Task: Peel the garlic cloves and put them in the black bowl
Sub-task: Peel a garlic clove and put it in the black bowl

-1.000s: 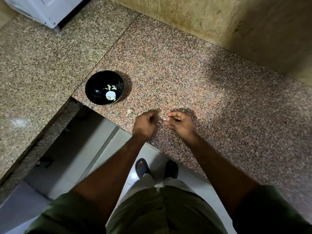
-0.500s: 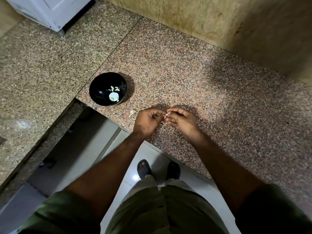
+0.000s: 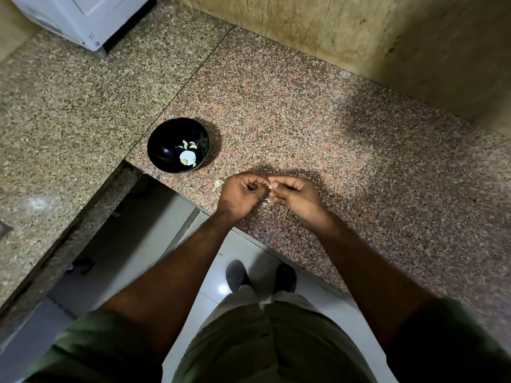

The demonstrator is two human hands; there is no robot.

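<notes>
The speckled granite counter (image 3: 318,128) bears a black bowl (image 3: 163,150) left of the pinching hands, and a garlic clove (image 3: 218,184) just beside them.

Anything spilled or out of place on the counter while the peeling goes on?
One pale garlic piece lies loose on the granite counter, between the black bowl and the left hand; whether clove or skin, I cannot tell. Small pale scraps lie under the hands. Nothing looks damaged.

We are seeing a polished speckled granite counter (image 3: 318,128) and a glossy black bowl (image 3: 166,150). We are looking at matt, stained stone wall (image 3: 359,37) and shiny white floor tiles (image 3: 221,288). Green cloth sleeves (image 3: 91,352) are showing matt.
</notes>
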